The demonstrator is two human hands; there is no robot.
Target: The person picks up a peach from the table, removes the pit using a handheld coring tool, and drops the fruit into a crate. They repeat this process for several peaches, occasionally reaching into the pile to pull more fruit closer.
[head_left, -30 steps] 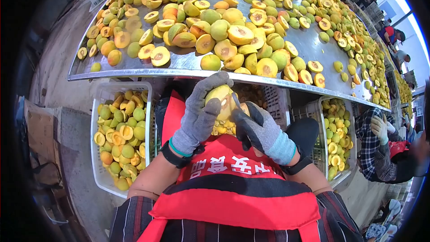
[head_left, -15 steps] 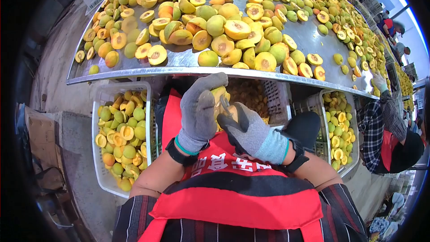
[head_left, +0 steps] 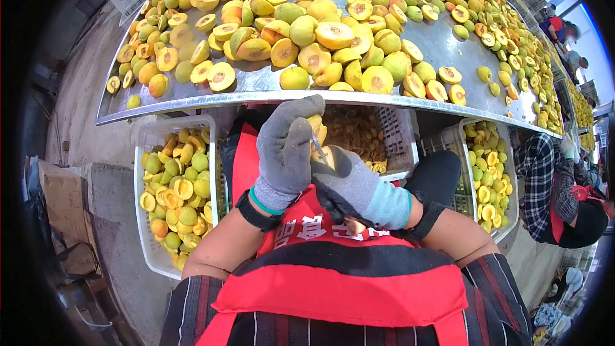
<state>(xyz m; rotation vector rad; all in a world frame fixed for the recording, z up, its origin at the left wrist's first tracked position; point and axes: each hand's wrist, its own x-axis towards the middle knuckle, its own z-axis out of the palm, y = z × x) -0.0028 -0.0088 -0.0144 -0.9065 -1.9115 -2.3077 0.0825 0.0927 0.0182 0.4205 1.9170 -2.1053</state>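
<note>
My left hand, in a grey work glove, is closed around a halved yellow peach, which mostly hides behind the fingers. Close beside it, my right hand wears a similar glove and grips a small pitting tool. The thin metal end of the pitting tool points up at the peach; its exact shape and most of its handle are covered. Both hands are in front of my red apron, just below the metal table's edge.
Many halved peaches lie on the metal table. White crates of peach halves stand at left and right. Between them, another crate holds darker pieces. A co-worker in a plaid sleeve sits at right.
The peach has turned or sunk deeper into my left hand, so less of it shows. The co-worker's gloved hand has moved right and down from the table edge. The view has shifted slightly.
</note>
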